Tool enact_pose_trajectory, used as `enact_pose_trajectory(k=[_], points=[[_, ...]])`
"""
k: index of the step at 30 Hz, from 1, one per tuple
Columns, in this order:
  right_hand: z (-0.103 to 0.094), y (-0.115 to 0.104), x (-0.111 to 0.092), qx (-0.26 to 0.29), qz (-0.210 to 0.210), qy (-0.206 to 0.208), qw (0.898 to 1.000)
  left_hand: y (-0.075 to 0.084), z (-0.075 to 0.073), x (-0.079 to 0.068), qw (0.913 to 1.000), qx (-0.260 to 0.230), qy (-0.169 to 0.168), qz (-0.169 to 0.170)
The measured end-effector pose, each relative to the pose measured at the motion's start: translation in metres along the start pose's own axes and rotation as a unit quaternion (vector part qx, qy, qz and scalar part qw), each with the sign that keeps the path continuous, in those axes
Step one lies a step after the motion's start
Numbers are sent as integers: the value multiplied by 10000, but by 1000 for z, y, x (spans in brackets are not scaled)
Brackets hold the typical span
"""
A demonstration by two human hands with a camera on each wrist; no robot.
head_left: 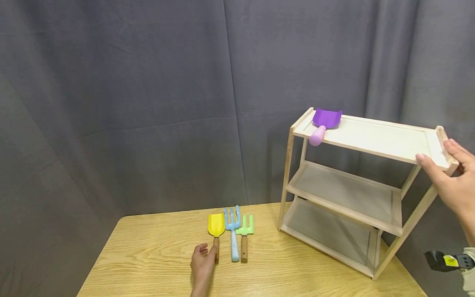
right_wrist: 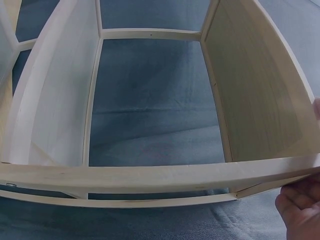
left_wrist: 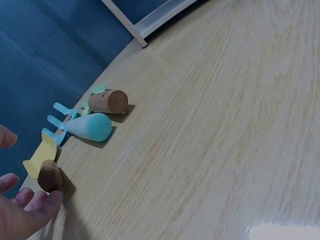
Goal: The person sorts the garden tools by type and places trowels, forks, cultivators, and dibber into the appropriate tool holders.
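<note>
My left hand is at the wooden handle of a small yellow toy shovel. In the left wrist view its thumb tip is right by the handle's end, while the other fingers are spread apart from it. Beside the shovel lie a blue toy fork and a green toy fork with a wooden handle, side by side on the table. My right hand grips the top right end of a three-tier wooden shelf, thumb over the front edge. A purple toy shovel rests on its top board, pink handle jutting over the front.
The light wooden table bears the tools and the shelf, which stands at its right side. A grey curtain hangs behind the table. The middle board and bottom board of the shelf lie under the top one.
</note>
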State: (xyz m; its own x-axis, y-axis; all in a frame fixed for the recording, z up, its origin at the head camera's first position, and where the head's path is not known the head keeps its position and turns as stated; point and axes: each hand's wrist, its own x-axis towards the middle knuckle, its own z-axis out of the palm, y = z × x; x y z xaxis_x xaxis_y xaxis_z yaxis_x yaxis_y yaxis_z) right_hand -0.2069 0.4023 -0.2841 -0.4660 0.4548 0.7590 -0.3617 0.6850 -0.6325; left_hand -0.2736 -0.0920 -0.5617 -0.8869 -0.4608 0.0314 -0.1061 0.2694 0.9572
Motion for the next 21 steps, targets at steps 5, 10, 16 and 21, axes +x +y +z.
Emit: enact_pose_trajectory(k=[5, 10, 16, 21], points=[[0, 0, -1, -16, 64, -7, 10000, -5, 4, -2, 9993, -232, -136, -266], [0, 1, -1, -67, 108, -41, 9999, -9, 8, -3, 9965, -572, -238, -568], [0, 1, 0, -110, 108, -66, 9999, -10, 10, -4, 9961, -699, -176, -511], [0, 0, 0, -65, 156, -69, 9998, -8, 10, -2, 9957, -722, -272, -513]])
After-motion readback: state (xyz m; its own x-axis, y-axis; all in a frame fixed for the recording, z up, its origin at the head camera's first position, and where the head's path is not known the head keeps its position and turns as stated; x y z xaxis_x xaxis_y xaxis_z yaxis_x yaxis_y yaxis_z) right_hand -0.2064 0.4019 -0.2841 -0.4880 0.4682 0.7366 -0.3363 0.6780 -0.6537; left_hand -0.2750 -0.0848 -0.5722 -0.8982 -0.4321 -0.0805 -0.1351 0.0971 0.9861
